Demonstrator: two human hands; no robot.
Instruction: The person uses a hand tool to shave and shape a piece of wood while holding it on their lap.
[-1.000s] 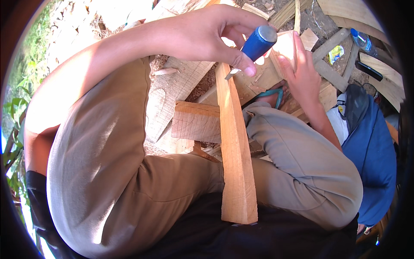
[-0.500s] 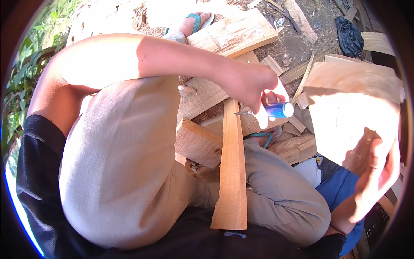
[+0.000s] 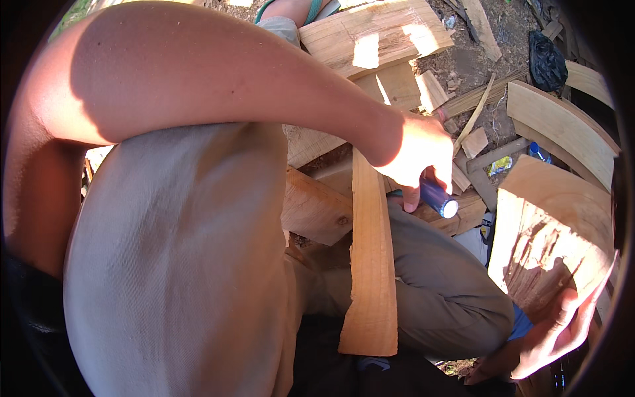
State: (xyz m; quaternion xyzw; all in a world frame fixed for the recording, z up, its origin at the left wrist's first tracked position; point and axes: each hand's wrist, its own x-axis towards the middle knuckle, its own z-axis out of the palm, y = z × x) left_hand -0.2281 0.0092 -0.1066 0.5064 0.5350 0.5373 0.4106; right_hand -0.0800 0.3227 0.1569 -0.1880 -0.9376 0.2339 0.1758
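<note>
My left arm reaches over the raised left knee. Its hand (image 3: 420, 155) is closed on the blue handle of a screwdriver (image 3: 438, 198), whose thin metal shaft is hidden now. Just left of that hand, a long narrow strip of wood (image 3: 372, 264) lies lengthwise over my lap, its wider end toward me. At the lower right, my right hand (image 3: 559, 331) grips a thick, rough-faced wood block (image 3: 549, 231) by its near edge, fingers and thumb against it. The block is tilted and partly in bright sun.
A thick board (image 3: 377, 40) lies at the far side beside my sandalled foot (image 3: 291, 10). Several offcuts (image 3: 433, 91) and splinters cover the ground. Curved wood pieces (image 3: 562, 132) and a black plastic bag (image 3: 546, 61) are at the right. Another board (image 3: 317, 208) sits beneath the strip.
The wood block in my right hand has come lower and tilted, uncovering the curved pieces behind it. My left hand has turned the screwdriver, so its shaft no longer shows. The view has shifted.
</note>
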